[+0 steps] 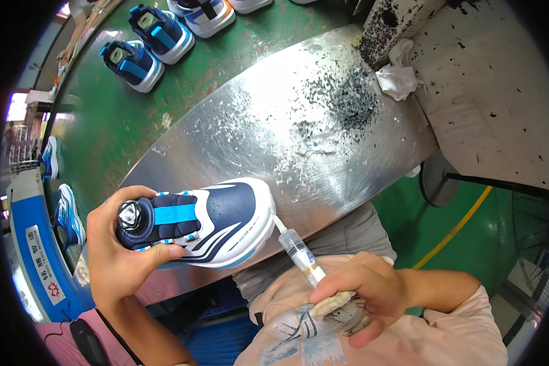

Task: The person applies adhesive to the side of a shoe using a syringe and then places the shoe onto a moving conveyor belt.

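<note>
A navy and white sports shoe (pixel 230 206) with a light-blue strap lies on its side rim in front of me, toe pointing right. My left hand (pixel 117 247) grips it around the heel and collar, the thumb along its near side. A dark last with a shiny top (pixel 130 215) seems to fill the shoe's opening. In my right hand (pixel 372 283) is a clear syringe (pixel 302 256), slanting up to the left. Its thin tip touches or nearly touches the white sole edge at the toe. A pale, wrapped lump (pixel 333 304) sits at the plunger end, under my fingers.
Beneath the shoe lies a scratched metal sheet (pixel 219 128) with dark crumbs (pixel 354 104). Several shoes (pixel 161 36) stand on the green surface (pixel 85 137) at the far left. Crumpled white tissue (pixel 398 80) rests by a stained panel (pixel 488 91). A blue machine (pixel 33 213) is at left.
</note>
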{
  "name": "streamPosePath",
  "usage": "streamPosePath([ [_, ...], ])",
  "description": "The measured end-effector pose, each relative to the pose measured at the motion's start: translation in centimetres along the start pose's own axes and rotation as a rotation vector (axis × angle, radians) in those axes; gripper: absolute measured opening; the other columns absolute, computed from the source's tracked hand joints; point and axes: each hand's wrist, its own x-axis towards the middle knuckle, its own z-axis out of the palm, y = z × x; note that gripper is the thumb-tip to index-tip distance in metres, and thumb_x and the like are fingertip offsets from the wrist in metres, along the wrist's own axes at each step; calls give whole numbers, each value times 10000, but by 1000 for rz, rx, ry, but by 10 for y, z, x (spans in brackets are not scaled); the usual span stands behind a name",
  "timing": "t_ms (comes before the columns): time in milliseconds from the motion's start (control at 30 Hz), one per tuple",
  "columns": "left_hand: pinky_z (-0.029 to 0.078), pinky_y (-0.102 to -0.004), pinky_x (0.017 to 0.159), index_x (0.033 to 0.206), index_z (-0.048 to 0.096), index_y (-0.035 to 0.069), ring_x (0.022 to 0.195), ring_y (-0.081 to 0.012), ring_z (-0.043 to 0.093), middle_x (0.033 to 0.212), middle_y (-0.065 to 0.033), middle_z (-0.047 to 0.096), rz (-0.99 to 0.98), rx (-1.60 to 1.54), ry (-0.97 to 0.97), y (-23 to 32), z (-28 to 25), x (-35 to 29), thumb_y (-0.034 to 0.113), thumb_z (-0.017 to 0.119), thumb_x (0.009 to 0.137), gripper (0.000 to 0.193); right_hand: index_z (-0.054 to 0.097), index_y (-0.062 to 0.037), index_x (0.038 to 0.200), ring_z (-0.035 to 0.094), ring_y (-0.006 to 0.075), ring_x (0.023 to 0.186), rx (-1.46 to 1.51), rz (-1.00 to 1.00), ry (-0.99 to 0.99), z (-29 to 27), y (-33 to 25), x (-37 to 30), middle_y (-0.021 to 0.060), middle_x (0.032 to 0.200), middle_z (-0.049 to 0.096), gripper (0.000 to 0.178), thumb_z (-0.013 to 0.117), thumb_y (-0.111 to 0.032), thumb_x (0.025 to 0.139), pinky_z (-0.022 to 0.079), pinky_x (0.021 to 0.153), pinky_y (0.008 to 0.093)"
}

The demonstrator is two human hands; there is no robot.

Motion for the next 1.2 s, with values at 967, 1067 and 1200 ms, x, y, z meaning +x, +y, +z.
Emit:
streamPosePath([
  [967, 445, -367, 698, 957, 544, -14, 738, -314, 555, 823, -141, 545, 8, 522, 375, 44, 74, -77, 177, 829, 542, 538, 449, 3, 1212, 548, 106, 677, -119, 178, 430, -41, 9, -1, 64, 895, 591, 578, 633, -417, 860, 443, 604, 210],
  [1067, 445, -365, 701, 958, 544, -15, 739, -312, 554, 824, -143, 544, 1, 520, 372, 43, 75, -77, 185, 830, 546, 540, 443, -15, 1201, 416, 89, 567, 647, 174, 440, -32, -3, 1, 28, 703, 499, 650, 530, -565, 865, 330, 530, 197],
  [1200, 445, -363, 701, 961, 543, -15, 740, -306, 555, 824, -142, 544, -14, 511, 362, 38, 71, -78, 195, 833, 553, 542, 425, -23, 1183, 294, 74, 519, 845, 266, 421, -34, 8, 4, 6, 589, 394, 758, 324, -702, 862, 222, 465, 213],
])
